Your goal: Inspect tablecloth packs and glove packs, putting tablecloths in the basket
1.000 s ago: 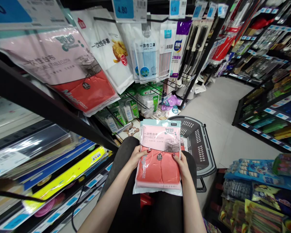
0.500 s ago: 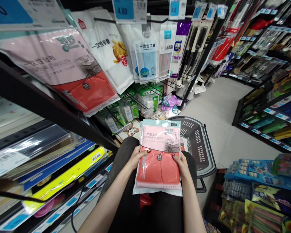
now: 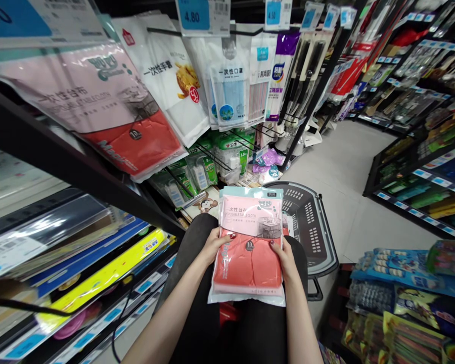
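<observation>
A pack of disposable tablecloths [image 3: 250,273], pink above and red below in clear plastic, is held over my knees with its printed front towards me. My left hand [image 3: 215,244] grips its left edge, thumb on the front. On the opposite edge my right hand [image 3: 283,257] holds it the same way. The other fingers of both hands are hidden behind the pack. Just beyond it, a grey shopping basket [image 3: 328,242] stands on the floor, partly covered by the pack and my right knee. A similar tablecloth pack [image 3: 129,126] hangs on the rack at upper left.
Disposable glove packs [image 3: 170,76] and face mask packs [image 3: 229,86] hang from hooks ahead. A black shelf bar [image 3: 79,162] slants across the left. Bagged snacks [image 3: 405,303] fill a low display at lower right. Grey tiled floor [image 3: 349,167] runs between the racks.
</observation>
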`<action>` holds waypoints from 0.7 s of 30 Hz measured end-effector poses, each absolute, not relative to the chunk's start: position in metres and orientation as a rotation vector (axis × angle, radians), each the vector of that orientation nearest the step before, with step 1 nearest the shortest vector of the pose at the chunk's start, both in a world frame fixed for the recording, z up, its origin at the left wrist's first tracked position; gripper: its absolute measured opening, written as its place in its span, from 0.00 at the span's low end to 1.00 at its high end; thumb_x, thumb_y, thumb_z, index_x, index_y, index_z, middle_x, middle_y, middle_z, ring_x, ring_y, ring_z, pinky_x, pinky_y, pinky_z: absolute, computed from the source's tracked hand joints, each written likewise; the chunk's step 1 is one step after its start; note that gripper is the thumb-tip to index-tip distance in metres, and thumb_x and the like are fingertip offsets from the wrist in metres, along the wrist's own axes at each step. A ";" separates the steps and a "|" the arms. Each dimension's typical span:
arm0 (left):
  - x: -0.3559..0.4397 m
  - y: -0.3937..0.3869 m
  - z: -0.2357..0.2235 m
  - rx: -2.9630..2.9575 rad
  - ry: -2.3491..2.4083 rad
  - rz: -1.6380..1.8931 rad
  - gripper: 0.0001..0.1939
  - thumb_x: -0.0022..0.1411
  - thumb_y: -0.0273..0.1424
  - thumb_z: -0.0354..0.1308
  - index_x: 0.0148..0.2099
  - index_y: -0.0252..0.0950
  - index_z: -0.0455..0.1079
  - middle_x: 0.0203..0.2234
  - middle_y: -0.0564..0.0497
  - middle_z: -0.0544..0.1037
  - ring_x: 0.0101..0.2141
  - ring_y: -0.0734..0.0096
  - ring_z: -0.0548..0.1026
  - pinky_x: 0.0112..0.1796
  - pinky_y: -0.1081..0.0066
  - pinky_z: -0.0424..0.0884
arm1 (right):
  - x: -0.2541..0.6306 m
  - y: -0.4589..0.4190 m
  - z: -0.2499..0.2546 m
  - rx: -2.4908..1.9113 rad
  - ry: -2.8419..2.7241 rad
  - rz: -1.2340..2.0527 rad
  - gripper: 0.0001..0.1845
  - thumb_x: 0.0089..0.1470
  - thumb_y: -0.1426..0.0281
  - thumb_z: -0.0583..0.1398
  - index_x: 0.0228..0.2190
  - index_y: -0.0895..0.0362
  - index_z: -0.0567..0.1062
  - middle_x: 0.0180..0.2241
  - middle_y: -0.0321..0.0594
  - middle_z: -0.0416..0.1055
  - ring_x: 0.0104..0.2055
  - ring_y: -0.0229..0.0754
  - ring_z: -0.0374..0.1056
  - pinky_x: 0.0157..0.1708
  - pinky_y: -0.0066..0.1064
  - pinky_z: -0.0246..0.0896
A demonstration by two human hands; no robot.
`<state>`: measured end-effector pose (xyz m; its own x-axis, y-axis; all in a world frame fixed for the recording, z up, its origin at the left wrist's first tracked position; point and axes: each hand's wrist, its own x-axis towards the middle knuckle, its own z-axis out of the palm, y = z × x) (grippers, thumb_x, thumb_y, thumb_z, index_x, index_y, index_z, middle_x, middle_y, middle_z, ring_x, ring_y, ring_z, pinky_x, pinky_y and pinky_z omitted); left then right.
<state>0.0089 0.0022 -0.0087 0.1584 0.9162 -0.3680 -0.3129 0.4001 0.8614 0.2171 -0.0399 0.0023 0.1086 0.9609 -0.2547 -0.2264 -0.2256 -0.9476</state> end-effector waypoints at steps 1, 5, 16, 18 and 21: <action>0.009 0.002 -0.009 0.716 1.052 0.996 0.15 0.38 0.30 0.65 0.32 0.31 0.72 0.26 0.49 0.78 0.26 0.66 0.74 0.29 0.71 0.66 | 0.217 -0.040 0.003 -1.279 -0.823 1.374 0.19 0.41 0.61 0.62 0.37 0.55 0.73 0.37 0.40 0.73 0.42 0.50 0.66 0.43 0.38 0.58; 0.009 0.002 -0.009 0.731 1.036 0.998 0.15 0.39 0.30 0.64 0.33 0.32 0.72 0.25 0.50 0.77 0.27 0.66 0.74 0.29 0.72 0.66 | 0.217 -0.039 0.003 -1.274 -0.819 1.383 0.19 0.41 0.62 0.62 0.37 0.54 0.73 0.38 0.40 0.73 0.43 0.49 0.66 0.43 0.37 0.58; 0.009 0.002 -0.007 0.711 1.035 0.993 0.13 0.39 0.30 0.64 0.31 0.31 0.72 0.24 0.50 0.77 0.25 0.68 0.73 0.29 0.71 0.65 | 0.218 -0.039 0.004 -1.273 -0.845 1.354 0.19 0.42 0.61 0.61 0.38 0.55 0.73 0.38 0.39 0.73 0.41 0.48 0.67 0.44 0.36 0.58; 0.010 0.002 -0.006 0.683 1.031 0.994 0.12 0.38 0.29 0.64 0.30 0.31 0.71 0.23 0.51 0.76 0.24 0.68 0.72 0.29 0.72 0.65 | 0.217 -0.040 0.000 -1.259 -0.826 1.349 0.19 0.44 0.58 0.59 0.37 0.55 0.73 0.39 0.39 0.73 0.42 0.48 0.67 0.44 0.36 0.58; 0.009 0.001 -0.006 0.589 1.043 1.028 0.11 0.36 0.27 0.63 0.27 0.31 0.70 0.20 0.53 0.75 0.21 0.71 0.71 0.26 0.73 0.64 | 0.216 -0.040 -0.009 -1.234 -0.730 1.336 0.22 0.48 0.53 0.53 0.36 0.55 0.74 0.38 0.41 0.73 0.40 0.48 0.68 0.40 0.36 0.61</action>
<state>0.0093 0.0008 -0.0060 0.1326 0.8997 -0.4158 -0.4027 0.4323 0.8068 0.2159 -0.0400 -0.0092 0.1677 0.9543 -0.2474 -0.3073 -0.1879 -0.9329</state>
